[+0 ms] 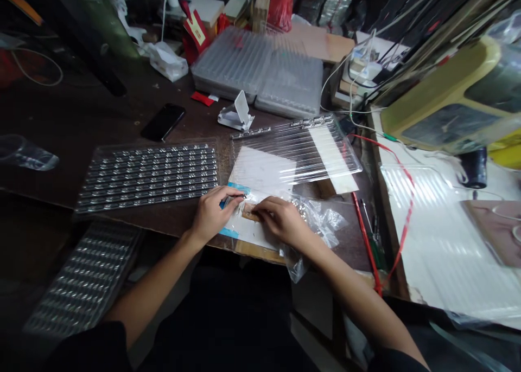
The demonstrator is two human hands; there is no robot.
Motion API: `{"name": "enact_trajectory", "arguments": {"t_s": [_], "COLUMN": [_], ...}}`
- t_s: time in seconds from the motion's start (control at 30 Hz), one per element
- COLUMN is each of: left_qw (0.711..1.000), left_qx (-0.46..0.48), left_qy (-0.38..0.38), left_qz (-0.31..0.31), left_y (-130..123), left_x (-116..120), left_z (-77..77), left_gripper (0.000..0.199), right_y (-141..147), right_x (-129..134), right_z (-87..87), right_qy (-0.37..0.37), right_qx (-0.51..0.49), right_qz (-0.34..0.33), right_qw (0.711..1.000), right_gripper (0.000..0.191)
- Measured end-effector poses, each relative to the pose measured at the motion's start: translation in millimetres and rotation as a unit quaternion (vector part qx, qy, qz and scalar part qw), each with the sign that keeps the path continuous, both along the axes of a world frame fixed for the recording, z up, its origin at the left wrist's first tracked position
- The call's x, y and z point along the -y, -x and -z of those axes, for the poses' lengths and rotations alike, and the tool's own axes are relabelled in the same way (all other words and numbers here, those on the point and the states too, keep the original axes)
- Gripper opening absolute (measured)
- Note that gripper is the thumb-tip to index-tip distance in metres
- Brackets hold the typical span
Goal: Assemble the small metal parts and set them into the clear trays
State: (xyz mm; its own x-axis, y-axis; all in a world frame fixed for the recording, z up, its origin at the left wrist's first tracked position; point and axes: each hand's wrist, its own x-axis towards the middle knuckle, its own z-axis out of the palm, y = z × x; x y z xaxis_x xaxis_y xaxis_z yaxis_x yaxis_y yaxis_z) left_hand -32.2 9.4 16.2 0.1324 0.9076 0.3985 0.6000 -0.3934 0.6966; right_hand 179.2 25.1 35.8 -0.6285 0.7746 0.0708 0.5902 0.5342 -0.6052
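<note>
My left hand is closed in a pinch on a small dark metal part above the white board at the table's front edge. Just to the right, my right hand has its fingers pressed together at a small brown wooden block; whatever they pinch is too small to name. Blue tape runs along the board's left side. Beside my right hand lies a clear plastic bag with small shiny pieces. Behind the board is a ribbed clear tray with a few metal parts along its far edge.
A tray full of metal parts lies to the left, with another full tray lower down. Farther back are a black phone, a white stand and stacked clear trays. Red cord hangs at the right.
</note>
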Motion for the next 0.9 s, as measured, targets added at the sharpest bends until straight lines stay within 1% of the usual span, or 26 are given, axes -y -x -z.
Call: {"name": "enact_trajectory", "arguments": {"t_s": [0.03, 0.1, 0.17, 0.23, 0.33, 0.43, 0.5, 0.57, 0.63, 0.67, 0.73, 0.83, 0.9], "left_qw": [1.0, 0.995, 0.986, 0.982, 0.987, 0.996, 0.998, 0.997, 0.996, 0.996, 0.996, 0.995, 0.994], "left_qx": [-0.023, -0.093, -0.151, -0.172, -0.15, -0.088, -0.059, -0.051, -0.051, -0.052, -0.054, -0.06, -0.065], "left_qy": [0.005, 0.02, 0.03, 0.031, 0.031, 0.015, 0.009, 0.018, 0.032, 0.037, 0.04, 0.038, 0.037], "left_qz": [-0.002, 0.029, 0.058, 0.065, 0.043, 0.006, 0.019, 0.049, 0.065, 0.065, 0.066, 0.075, 0.077], "left_y": [1, 3, 5, 6, 2, -9, -19, -28, -35, -36, -38, -37, -36], "left_x": [1, 2, 3, 3, 3, 3, 3, 4, 5, 5, 5, 5, 5], "left_z": [-0.8, -2.0, -2.8, -3.1, -3.6, -5.3, -6.5, -6.9, -6.2, -5.5, -3.8, -1.1, 0.5], "left_gripper": [0.011, 0.011, 0.01, 0.011, 0.012, 0.012, 0.011, 0.009, 0.007, 0.007, 0.006, 0.007, 0.007], "right_y": [1, 4, 8, 12, 11, -4, -22, -41, -54, -58, -60, -57, -56], "right_x": [2, 7, 13, 16, 13, 7, 5, 8, 14, 18, 26, 33, 34], "right_z": [-0.2, -0.1, 0.9, 2.3, -1.0, -18.5, -35.8, -50.6, -56.9, -56.1, -48.4, -33.5, -29.1], "right_qy": [-0.021, -0.081, -0.135, -0.154, -0.129, -0.081, -0.058, -0.035, -0.014, -0.009, -0.01, 0.003, 0.02], "right_qx": [0.018, 0.08, 0.137, 0.162, 0.155, 0.118, 0.114, 0.148, 0.205, 0.23, 0.254, 0.247, 0.246], "right_qz": [-0.015, -0.041, -0.057, -0.064, -0.063, -0.043, -0.012, 0.016, 0.029, 0.032, 0.041, 0.031, 0.015], "right_qw": [0.999, 0.993, 0.98, 0.973, 0.977, 0.989, 0.992, 0.988, 0.978, 0.973, 0.966, 0.968, 0.969], "right_gripper": [0.019, 0.02, 0.021, 0.021, 0.02, 0.027, 0.025, 0.018, 0.011, 0.01, 0.012, 0.012, 0.017]}}
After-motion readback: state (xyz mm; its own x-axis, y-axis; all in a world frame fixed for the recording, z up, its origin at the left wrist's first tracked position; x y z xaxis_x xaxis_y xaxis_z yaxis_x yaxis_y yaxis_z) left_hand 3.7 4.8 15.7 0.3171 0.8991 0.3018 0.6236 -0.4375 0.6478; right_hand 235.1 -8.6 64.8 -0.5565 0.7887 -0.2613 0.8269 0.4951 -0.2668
